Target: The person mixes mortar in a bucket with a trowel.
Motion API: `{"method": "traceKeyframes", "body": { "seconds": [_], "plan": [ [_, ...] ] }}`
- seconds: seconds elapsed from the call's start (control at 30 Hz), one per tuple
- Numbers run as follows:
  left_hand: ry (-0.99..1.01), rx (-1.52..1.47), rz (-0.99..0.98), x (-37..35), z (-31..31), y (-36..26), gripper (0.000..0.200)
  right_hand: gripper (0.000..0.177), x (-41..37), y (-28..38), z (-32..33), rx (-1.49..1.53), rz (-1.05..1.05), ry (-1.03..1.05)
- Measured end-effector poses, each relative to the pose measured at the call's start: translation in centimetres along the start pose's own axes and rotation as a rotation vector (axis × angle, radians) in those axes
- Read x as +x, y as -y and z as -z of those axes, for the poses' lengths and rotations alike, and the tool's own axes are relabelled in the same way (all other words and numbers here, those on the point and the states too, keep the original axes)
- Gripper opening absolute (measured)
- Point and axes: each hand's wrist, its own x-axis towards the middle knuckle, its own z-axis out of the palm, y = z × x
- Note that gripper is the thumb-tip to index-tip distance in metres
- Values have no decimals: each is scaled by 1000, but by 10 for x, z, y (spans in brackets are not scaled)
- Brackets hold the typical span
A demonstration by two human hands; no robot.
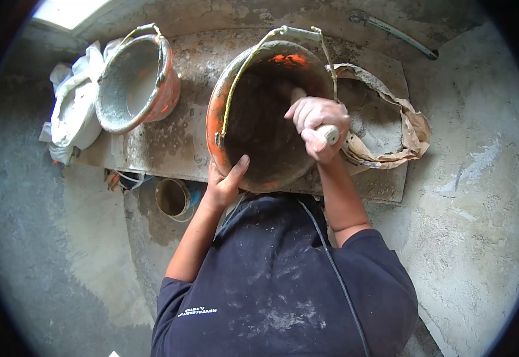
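Over a crusted, round bucket (216, 108), the right hand (316, 116) clasps something.

Dark short-sleeved shirt (230, 262); pale dust smears (289, 318); small white lettering (197, 312); thin cord (331, 257) lengthwise

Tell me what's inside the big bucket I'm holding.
Inside the bucket, an orange patch marks the far side and a tool reaches in. Shadow obscures its far end and any contents; your right-hand grip covers one side.
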Motion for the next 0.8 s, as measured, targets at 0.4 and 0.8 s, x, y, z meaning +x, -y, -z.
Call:
{"method": "traceKeyframes", "body": {
  "seconds": [0.4, 0.8],
  "plan": [
    [-65, -12, -70, 9, 3, 6, 61, 17, -55, 44, -45, 96, -71, 256],
    [-11, -95, -13, 8, 1, 1, 75, 10, -24, 5, -13, 97, -86, -22]
  ]
}}
